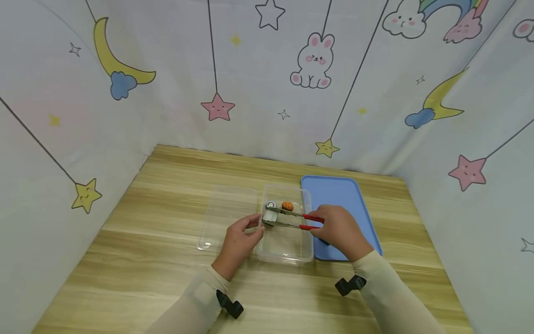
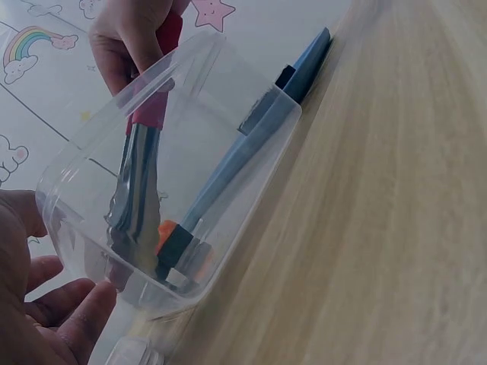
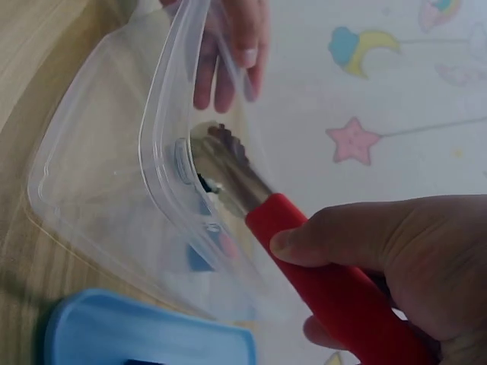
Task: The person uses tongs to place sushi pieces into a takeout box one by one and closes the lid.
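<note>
My right hand (image 1: 340, 232) grips a pair of red-handled metal tongs (image 3: 304, 281) that reach into a clear plastic container (image 1: 285, 253). Inside, a white sushi-like piece (image 1: 270, 216) lies between the parted tong tips; whether they touch it I cannot tell. A small round roll (image 1: 271, 204) and an orange-topped sushi-like piece (image 1: 287, 205) are in the container too. My left hand (image 1: 239, 241) rests its fingertips on the container's left side, thumb and fingers apart, as the left wrist view also shows.
A clear flat lid (image 1: 228, 211) lies on the wooden table (image 1: 167, 199) left of the container. To the right is a blue tray (image 1: 333, 188), with a dark item (image 1: 324, 241) partly hidden by my right hand. A patterned curtain (image 1: 258, 130) surrounds the table's back and sides.
</note>
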A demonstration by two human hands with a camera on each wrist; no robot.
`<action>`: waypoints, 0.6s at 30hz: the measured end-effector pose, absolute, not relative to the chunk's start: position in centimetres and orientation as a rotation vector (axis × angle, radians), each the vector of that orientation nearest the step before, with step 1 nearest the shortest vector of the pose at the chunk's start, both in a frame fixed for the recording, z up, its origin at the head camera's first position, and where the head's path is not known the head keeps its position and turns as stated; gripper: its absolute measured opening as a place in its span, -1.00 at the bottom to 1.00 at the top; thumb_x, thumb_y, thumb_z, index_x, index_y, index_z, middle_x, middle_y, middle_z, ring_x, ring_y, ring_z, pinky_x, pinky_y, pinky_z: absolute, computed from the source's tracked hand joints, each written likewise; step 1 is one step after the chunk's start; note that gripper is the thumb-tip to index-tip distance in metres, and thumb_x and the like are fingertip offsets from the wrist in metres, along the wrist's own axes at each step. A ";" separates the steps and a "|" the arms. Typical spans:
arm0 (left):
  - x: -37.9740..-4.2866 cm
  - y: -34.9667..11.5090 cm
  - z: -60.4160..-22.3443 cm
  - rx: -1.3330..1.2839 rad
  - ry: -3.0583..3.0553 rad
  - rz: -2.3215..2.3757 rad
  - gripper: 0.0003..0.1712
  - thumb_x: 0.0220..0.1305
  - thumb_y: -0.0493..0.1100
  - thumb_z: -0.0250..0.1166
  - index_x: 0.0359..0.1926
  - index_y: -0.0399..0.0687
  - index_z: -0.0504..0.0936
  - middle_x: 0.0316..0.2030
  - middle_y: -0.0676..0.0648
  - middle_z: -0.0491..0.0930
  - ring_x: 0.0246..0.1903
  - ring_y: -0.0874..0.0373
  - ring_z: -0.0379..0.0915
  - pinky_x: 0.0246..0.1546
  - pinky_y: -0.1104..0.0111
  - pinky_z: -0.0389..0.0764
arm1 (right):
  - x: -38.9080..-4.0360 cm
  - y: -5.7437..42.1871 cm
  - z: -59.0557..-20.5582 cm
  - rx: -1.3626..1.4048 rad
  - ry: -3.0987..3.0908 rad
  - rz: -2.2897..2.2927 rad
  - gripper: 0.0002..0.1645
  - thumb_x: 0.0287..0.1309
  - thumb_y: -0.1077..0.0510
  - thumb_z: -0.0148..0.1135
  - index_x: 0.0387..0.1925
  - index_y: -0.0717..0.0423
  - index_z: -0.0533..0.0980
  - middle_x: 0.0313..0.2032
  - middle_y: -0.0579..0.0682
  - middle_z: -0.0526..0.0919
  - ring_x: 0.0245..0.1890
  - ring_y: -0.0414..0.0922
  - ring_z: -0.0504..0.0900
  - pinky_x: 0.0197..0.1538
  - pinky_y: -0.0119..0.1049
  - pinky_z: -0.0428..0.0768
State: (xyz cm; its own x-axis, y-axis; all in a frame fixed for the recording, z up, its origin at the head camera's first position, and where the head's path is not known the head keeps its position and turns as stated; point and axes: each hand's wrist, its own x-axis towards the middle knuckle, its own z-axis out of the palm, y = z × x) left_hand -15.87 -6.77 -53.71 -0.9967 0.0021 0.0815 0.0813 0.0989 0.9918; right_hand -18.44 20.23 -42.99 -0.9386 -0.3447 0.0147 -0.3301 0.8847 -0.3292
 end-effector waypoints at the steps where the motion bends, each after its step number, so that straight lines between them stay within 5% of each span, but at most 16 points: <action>1: -15.9 -6.8 -53.7 -0.087 -2.286 -2.068 -0.52 0.31 -0.30 0.43 0.24 -0.22 0.66 0.14 -0.24 0.66 0.14 -0.09 0.61 0.03 0.20 0.73 | -18.6 20.0 -43.0 -0.543 3.015 -0.492 -0.61 -0.02 0.12 0.61 -0.08 -0.01 0.79 -0.27 -0.15 0.74 -0.34 -0.16 0.60 -0.30 -0.24 0.65; 18: -15.9 -6.9 -53.4 -0.100 -2.320 -2.037 -0.52 0.33 -0.31 0.41 0.27 -0.25 0.63 0.18 -0.26 0.63 0.15 -0.10 0.60 0.02 0.25 0.73 | -17.6 23.6 -41.6 -0.498 3.079 -0.640 -0.46 0.06 0.07 0.61 0.12 0.04 0.71 -0.23 -0.10 0.69 -0.26 -0.06 0.61 -0.27 -0.17 0.65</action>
